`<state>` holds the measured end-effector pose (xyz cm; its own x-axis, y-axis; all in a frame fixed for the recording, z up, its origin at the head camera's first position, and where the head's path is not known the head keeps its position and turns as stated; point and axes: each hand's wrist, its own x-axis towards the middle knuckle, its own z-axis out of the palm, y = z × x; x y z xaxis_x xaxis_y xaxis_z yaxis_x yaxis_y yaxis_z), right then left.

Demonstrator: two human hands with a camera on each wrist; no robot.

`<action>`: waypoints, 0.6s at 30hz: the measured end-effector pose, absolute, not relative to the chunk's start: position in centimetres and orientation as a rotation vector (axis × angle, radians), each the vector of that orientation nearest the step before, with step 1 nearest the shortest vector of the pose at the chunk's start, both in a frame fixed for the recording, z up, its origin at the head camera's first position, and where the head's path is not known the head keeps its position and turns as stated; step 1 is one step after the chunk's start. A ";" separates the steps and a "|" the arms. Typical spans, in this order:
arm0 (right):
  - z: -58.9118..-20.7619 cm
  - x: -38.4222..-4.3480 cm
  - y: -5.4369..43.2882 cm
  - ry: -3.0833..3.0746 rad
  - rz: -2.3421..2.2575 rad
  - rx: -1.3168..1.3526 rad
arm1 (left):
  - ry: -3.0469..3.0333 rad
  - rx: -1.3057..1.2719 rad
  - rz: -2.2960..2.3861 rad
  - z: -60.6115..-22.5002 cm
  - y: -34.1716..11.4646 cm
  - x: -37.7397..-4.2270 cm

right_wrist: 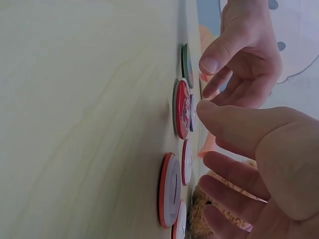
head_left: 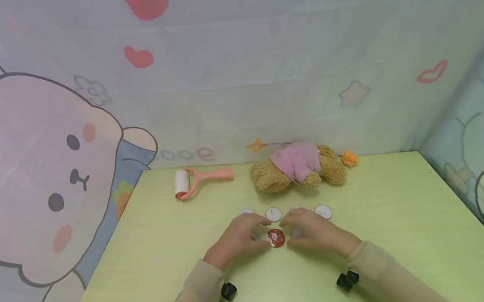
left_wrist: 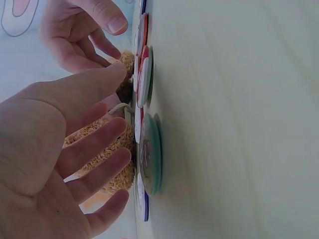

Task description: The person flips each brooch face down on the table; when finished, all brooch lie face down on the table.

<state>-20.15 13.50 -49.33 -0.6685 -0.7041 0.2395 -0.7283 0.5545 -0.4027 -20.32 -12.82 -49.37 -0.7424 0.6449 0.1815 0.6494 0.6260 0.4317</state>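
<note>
Between my two hands a round red pin badge [head_left: 276,238] with a white cartoon print lies face up on the table. My left hand [head_left: 243,236] curves loosely at its left side, thumb tip close to the rim, holding nothing. At the right side my right hand [head_left: 317,232] mirrors it, fingers relaxed and also holding nothing. A green-rimmed badge [left_wrist: 153,154] lies beside the left hand. Near the right hand is an orange-rimmed badge [right_wrist: 170,190], pin side up. Behind them runs a row of white-backed badges, including one [head_left: 273,214] in the middle and another [head_left: 323,211] at the right; others are partly hidden.
A plush bear [head_left: 297,166] in a pink top lies along the back of the pale green table [head_left: 149,267]. To its left is a lint roller [head_left: 210,174] with a pink handle. An orange fuzzy ball [head_left: 349,158] sits right of the bear, before a printed curtain [head_left: 237,77].
</note>
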 end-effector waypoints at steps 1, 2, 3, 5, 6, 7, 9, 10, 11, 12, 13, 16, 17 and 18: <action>-49.4 -20.2 13.3 -2.722 0.729 1.261 | -2.826 -1.120 -0.752 -49.4 -12.9 -20.3; -49.4 -20.2 13.1 -2.716 0.720 1.265 | -2.830 -1.113 -0.752 -49.4 -13.0 -20.3; -49.5 -20.2 13.0 -2.712 0.707 1.268 | -2.834 -1.107 -0.738 -49.4 -13.1 -20.3; -49.5 -20.3 12.8 -2.710 0.699 1.269 | -2.843 -1.095 -0.733 -49.4 -13.1 -20.3; -49.5 -20.3 12.7 -2.710 0.696 1.269 | -2.845 -1.093 -0.722 -49.4 -13.1 -20.3; -49.5 -20.3 12.7 -2.712 0.694 1.267 | -2.849 -1.091 -0.713 -49.4 -13.1 -20.3; -49.5 -20.3 12.6 -2.719 0.691 1.261 | -2.850 -1.091 -0.686 -49.5 -13.1 -20.3; -49.5 -20.3 12.6 -2.722 0.690 1.257 | -2.852 -1.090 -0.683 -49.5 -13.1 -20.3; -49.5 -20.3 12.5 -2.725 0.683 1.255 | -2.851 -1.092 -0.674 -49.5 -13.1 -20.3; -49.5 -20.3 12.5 -2.726 0.674 1.252 | -2.848 -1.093 -0.665 -49.5 -13.1 -20.3; -49.5 -20.3 12.4 -2.727 0.666 1.251 | -2.846 -1.094 -0.660 -49.4 -13.0 -20.3; -49.6 -20.3 12.2 -2.726 0.641 1.261 | -2.838 -1.100 -0.642 -49.4 -13.0 -20.4; -49.6 -20.3 12.2 -2.725 0.634 1.265 | -2.836 -1.104 -0.637 -49.4 -13.0 -20.3; -49.7 -20.3 12.1 -2.726 0.631 1.268 | -2.837 -1.106 -0.632 -49.4 -12.9 -20.3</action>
